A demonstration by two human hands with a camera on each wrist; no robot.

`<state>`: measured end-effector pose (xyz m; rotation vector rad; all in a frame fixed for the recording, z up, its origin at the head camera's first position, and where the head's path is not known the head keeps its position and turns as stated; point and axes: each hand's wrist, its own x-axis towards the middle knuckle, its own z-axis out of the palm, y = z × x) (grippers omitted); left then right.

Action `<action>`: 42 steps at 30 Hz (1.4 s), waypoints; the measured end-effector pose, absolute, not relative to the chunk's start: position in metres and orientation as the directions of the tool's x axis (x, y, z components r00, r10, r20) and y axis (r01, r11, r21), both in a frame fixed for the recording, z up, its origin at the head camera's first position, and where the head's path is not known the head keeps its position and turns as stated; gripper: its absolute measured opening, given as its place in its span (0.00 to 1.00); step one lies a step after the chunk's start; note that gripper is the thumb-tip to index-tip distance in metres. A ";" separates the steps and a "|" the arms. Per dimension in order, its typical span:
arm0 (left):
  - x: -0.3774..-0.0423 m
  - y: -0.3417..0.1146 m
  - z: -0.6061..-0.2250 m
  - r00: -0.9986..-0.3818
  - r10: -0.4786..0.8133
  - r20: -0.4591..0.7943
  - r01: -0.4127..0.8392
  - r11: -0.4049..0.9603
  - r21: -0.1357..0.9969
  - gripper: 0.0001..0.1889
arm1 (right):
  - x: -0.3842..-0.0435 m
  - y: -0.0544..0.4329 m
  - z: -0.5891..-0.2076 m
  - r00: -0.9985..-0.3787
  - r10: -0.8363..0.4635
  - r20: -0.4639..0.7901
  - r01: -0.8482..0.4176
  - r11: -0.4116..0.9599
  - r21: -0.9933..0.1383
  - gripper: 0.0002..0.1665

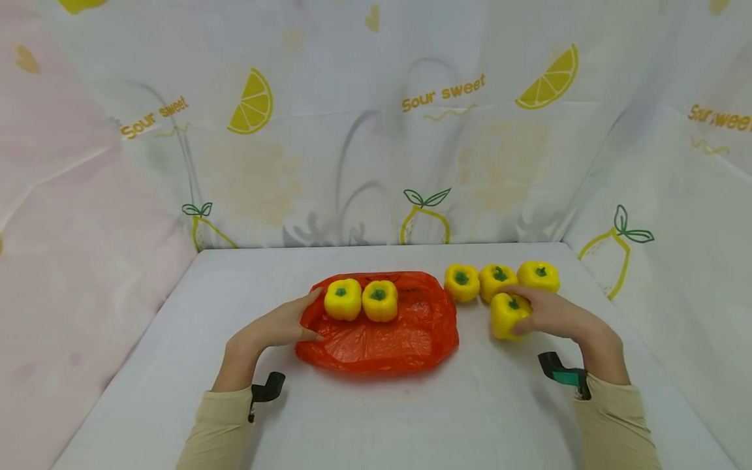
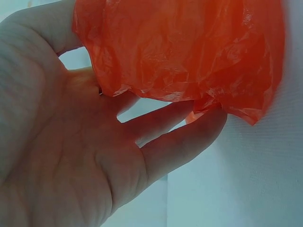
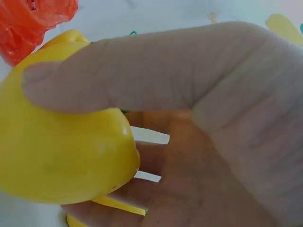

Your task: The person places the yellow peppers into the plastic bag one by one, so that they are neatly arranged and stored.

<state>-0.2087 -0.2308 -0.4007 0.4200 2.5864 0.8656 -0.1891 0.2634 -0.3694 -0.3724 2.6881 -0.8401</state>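
Observation:
My left hand [image 1: 286, 324] touches the left edge of a red plastic bag [image 1: 376, 346], thumb and fingers spread wide apart. In the left wrist view its palm is bare, the fingers are fairly straight, and the red plastic [image 2: 180, 47] hides most fingertips. Two yellow bell peppers [image 1: 343, 299] sit side by side on the red plastic. To the right of the bag, my right hand [image 1: 549, 312] grips another yellow bell pepper [image 1: 506, 318]. The thumb lies across this pepper [image 3: 61, 151] in the right wrist view, with the fingers behind it.
Three more yellow bell peppers [image 1: 462, 282] stand in a row behind the right hand, near the table's back right. The table [image 1: 376, 424] has a white cover. A white cloth printed with lemons [image 1: 352, 130] hangs behind it and along the sides.

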 end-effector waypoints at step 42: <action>-0.211 -0.237 -0.405 -0.890 0.377 -0.255 0.141 0.760 0.635 0.49 | -0.212 0.142 -0.389 -0.918 -0.396 -0.025 -0.275 0.680 -0.680 0.46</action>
